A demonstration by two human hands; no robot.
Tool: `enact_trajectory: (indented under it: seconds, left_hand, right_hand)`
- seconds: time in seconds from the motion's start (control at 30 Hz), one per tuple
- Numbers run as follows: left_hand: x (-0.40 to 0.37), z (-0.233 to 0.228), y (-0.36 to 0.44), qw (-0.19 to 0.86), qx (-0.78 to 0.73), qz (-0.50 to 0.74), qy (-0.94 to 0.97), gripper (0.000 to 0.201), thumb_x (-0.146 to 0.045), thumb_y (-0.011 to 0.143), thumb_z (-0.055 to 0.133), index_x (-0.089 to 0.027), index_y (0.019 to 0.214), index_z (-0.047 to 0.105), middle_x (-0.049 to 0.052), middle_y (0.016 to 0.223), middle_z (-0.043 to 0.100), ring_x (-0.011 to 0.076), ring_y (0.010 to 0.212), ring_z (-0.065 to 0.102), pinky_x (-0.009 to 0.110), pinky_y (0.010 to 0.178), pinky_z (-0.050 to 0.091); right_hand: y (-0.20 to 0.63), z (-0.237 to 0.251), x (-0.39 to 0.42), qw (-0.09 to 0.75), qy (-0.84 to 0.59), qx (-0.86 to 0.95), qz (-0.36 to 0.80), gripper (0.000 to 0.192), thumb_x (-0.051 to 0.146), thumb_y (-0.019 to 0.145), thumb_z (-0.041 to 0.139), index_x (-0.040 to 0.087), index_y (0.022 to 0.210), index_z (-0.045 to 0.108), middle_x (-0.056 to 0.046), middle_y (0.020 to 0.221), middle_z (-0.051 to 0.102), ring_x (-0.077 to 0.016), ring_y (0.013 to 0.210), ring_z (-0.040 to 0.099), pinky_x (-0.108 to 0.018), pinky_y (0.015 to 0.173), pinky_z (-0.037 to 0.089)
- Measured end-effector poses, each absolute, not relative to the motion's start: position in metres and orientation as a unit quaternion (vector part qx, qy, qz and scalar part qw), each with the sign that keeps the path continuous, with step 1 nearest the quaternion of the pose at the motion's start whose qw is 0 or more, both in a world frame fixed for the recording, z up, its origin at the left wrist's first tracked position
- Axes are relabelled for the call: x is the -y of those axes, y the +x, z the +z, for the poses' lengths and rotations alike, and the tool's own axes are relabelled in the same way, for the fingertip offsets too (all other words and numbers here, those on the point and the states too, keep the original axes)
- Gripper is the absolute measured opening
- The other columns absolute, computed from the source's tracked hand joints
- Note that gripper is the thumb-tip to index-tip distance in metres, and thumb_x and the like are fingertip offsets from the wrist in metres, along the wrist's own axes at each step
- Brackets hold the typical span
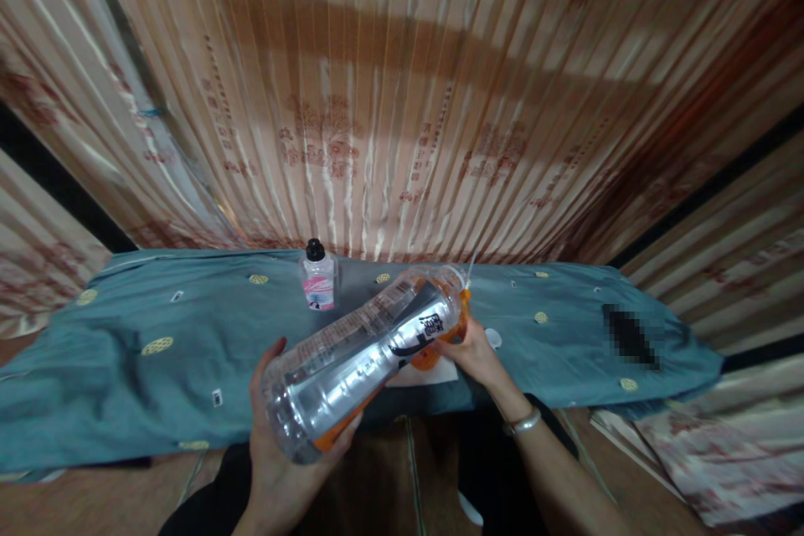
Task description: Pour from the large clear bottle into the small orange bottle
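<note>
The left hand's grip (292,465) is wrapped around the base of a large clear bottle (352,377), which is tilted above the surface (188,385), its neck pointing away to the right. The right hand's grip (472,347) closes on an orange container (428,358) just behind the bottle's neck end; whether it also presses the bottle is unclear. A thin white stem (472,264) rises beside the neck. Below the bottle lies a white sheet (430,373); right of it, a small white piece (493,338). Behind its middle stands a small black-capped bottle (320,285). The step looks like bringing neck and container together, perhaps to pour, though no flow shows. It probably calls for steady alignment, with the base supported.
</note>
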State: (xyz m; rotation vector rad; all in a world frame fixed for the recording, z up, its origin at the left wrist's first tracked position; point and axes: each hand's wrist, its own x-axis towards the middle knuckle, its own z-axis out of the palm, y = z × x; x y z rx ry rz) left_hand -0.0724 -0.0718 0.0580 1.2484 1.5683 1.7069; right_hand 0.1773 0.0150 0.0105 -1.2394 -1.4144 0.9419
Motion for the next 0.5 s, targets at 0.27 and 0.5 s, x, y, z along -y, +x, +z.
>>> enact_trajectory:
  seconds: [0.27, 0.5]
  left_hand:
    - [0.071, 0.057, -0.07, 0.26, -0.553, 0.627, 0.482, 0.086, -0.035, 0.055, 0.081, -0.036, 0.132, 0.043, -0.002, 0.098, 0.067, 0.0245, 0.082, 0.069, 0.045, 0.074, 0.063]
    - [0.063, 0.036, -0.083, 0.161, -0.601, 0.626, 0.471, 0.08, -0.04, 0.042, 0.085, -0.04, 0.117, 0.057, 0.0, 0.131, 0.054, 0.0364, 0.118, 0.052, 0.046, 0.077, 0.061]
  right_hand:
    - [0.179, 0.01, -0.015, 0.484, -0.52, 0.594, 0.378, 0.056, 0.043, 0.062, 0.084, 0.019, 0.108, 0.063, -0.008, 0.106, 0.073, -0.0284, 0.098, 0.069, -0.041, 0.088, 0.054]
    - [0.178, 0.01, -0.016, 0.481, -0.515, 0.6, 0.378, 0.055, 0.043, 0.063, 0.083, 0.019, 0.108, 0.063, -0.008, 0.105, 0.074, -0.028, 0.097, 0.069, -0.039, 0.087, 0.055]
